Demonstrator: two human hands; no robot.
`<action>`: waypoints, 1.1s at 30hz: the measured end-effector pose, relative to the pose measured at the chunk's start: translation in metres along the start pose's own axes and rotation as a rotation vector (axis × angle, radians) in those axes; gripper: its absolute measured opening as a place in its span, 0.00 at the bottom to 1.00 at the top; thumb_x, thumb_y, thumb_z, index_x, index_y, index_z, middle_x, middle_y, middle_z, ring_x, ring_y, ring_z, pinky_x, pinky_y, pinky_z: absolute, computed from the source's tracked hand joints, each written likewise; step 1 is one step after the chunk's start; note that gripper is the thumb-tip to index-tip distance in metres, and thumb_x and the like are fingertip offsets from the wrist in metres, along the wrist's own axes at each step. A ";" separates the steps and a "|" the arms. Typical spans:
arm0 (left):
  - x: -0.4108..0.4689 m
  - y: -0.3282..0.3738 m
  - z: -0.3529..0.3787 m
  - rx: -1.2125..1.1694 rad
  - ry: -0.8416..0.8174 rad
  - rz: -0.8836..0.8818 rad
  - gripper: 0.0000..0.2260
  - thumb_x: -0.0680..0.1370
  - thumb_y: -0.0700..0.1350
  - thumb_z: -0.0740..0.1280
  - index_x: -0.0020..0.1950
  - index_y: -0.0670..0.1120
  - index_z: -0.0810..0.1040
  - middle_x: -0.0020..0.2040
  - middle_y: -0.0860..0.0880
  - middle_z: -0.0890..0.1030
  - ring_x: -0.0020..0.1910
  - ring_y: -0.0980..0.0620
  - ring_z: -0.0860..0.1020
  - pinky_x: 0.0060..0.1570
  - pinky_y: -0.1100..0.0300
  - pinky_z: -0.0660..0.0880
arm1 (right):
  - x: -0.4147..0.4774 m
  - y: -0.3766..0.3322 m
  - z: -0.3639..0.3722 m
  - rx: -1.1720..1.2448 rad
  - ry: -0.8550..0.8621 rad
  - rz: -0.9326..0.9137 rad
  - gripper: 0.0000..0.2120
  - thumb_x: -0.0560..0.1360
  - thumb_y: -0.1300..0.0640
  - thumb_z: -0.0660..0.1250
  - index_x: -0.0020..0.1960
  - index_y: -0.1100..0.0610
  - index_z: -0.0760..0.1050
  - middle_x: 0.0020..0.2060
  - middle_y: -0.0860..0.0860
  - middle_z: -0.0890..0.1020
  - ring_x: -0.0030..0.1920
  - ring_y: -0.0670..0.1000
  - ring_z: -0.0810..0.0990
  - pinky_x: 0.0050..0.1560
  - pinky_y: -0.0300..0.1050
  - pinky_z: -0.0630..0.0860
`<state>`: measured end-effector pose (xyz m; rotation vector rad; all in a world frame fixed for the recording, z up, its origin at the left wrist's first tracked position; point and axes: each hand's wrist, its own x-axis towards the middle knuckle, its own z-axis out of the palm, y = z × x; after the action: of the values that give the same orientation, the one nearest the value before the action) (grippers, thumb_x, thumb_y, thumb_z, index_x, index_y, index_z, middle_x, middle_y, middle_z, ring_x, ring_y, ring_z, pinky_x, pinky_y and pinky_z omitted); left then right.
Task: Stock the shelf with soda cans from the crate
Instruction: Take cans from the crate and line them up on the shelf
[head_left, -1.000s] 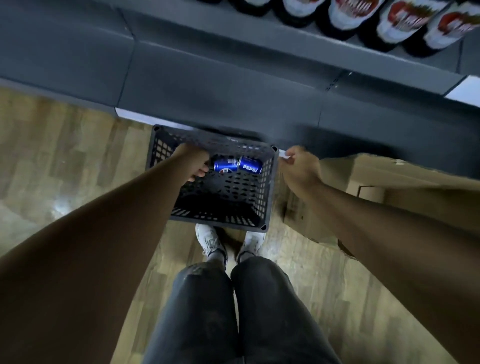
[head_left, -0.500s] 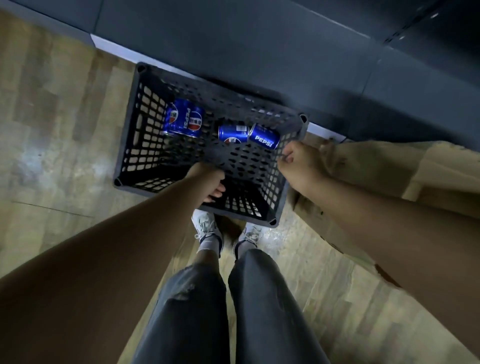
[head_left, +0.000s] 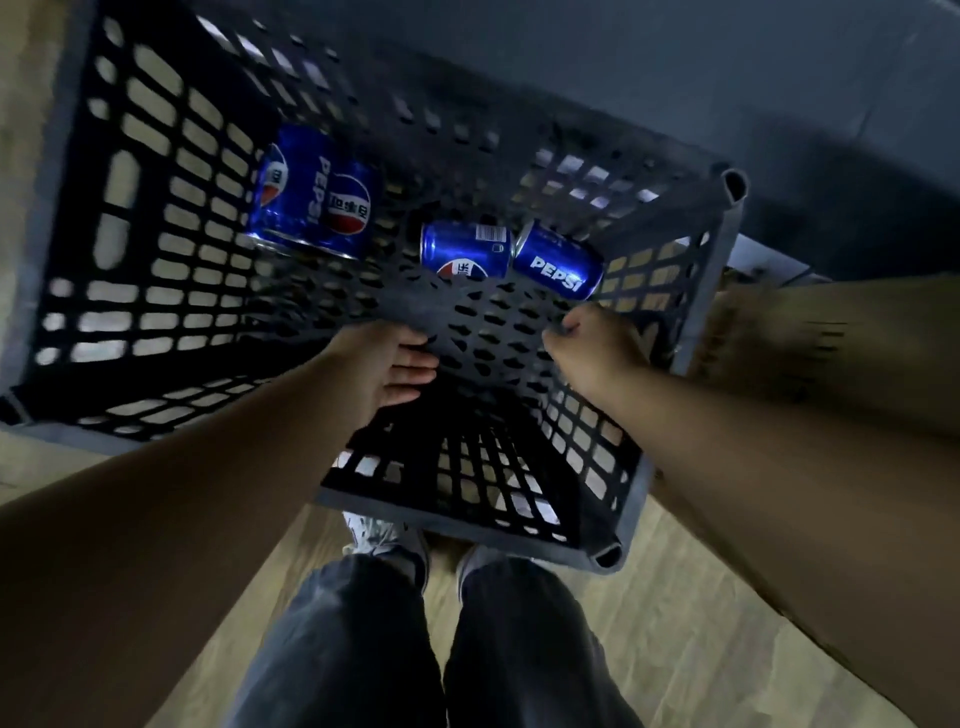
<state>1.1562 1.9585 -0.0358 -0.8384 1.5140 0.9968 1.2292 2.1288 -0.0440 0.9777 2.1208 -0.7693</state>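
Observation:
A dark perforated plastic crate (head_left: 130, 270) stands on the wooden floor below me. Blue Pepsi cans lie on its bottom: a pair side by side at the far left (head_left: 311, 197), one in the middle (head_left: 465, 249), and one touching it on the right (head_left: 558, 266). My left hand (head_left: 387, 366) hangs inside the crate, nearer to me than the middle can, with its fingers relaxed and holding nothing. My right hand (head_left: 595, 345) is also inside, just short of the right can. Its fingers are curled under and nothing shows in them.
A brown cardboard box (head_left: 831, 338) sits against the crate's right side. The dark base of the shelf unit (head_left: 779, 104) runs behind the crate. My legs (head_left: 431, 649) and shoes are just in front of the crate's near wall.
The view has dropped much closer to the crate. My right hand has left the crate's right rim and moved inside toward the right can. My left hand stays low in the crate.

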 end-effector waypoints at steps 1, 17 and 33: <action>0.013 -0.002 0.004 0.006 -0.002 0.007 0.13 0.82 0.42 0.55 0.60 0.40 0.74 0.50 0.43 0.78 0.50 0.48 0.76 0.51 0.54 0.71 | 0.011 0.001 0.008 -0.022 -0.003 0.006 0.20 0.80 0.51 0.60 0.67 0.61 0.69 0.60 0.60 0.76 0.58 0.59 0.76 0.51 0.45 0.74; 0.164 -0.021 0.075 0.376 -0.142 0.089 0.09 0.81 0.43 0.60 0.41 0.45 0.72 0.35 0.48 0.77 0.32 0.53 0.74 0.32 0.62 0.68 | 0.154 0.031 0.056 -0.372 0.316 -0.128 0.47 0.66 0.50 0.77 0.75 0.59 0.52 0.72 0.57 0.59 0.72 0.57 0.57 0.69 0.51 0.60; 0.119 -0.038 0.069 0.290 -0.086 0.026 0.08 0.80 0.43 0.60 0.42 0.45 0.73 0.34 0.47 0.78 0.33 0.51 0.75 0.34 0.60 0.68 | 0.094 0.023 0.067 0.457 0.151 0.277 0.33 0.66 0.55 0.77 0.66 0.60 0.67 0.57 0.55 0.75 0.46 0.52 0.71 0.44 0.42 0.69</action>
<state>1.1984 2.0068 -0.1631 -0.5648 1.5528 0.7966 1.2228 2.1310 -0.1610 1.5761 1.9082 -1.0892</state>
